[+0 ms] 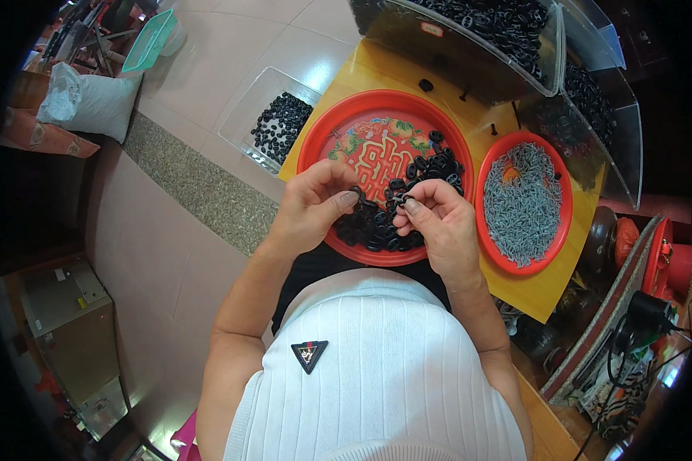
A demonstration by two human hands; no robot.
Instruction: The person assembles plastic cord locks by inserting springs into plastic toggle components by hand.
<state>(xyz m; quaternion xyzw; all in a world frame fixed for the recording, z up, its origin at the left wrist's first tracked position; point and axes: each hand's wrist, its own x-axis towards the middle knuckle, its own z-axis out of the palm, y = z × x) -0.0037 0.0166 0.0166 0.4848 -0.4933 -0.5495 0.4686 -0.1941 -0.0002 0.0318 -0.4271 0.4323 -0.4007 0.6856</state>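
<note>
Black ring (359, 192) pinched by curled left hand (313, 206); right hand (437, 223) fingers meet it.

Black rings (407, 201) fill a red, flower-patterned tray (346, 115); grey pieces (523, 203) fill a plain red tray (563, 201).

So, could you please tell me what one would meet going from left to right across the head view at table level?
White sack → clear tray of black pieces → left hand → right hand → small red tray of grey metal clips → clear bin of black pieces at the table's right edge.
</note>
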